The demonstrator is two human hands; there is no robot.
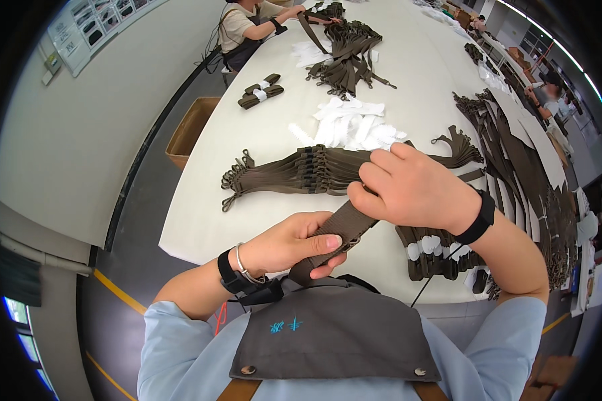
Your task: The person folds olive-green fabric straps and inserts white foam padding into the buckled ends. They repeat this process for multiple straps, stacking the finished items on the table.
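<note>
A folded brown webbing strap (341, 227) is held between both hands above the near edge of the white table (207, 220). My left hand (294, 244) grips its lower end, thumb pressed on top. My right hand (408, 187) clamps the upper end, fingers curled over it. Just beyond the hands lies a row of brown straps (294, 170) with metal hooks at their left ends. A pile of white paper bands (354, 127) sits behind that row.
Banded strap bundles (431, 250) lie under my right wrist. More straps and grey sheets (515, 147) cover the right side. A cardboard box (190, 130) stands on the floor at left. Another person (247, 27) works on a strap pile (344, 53) at the far end.
</note>
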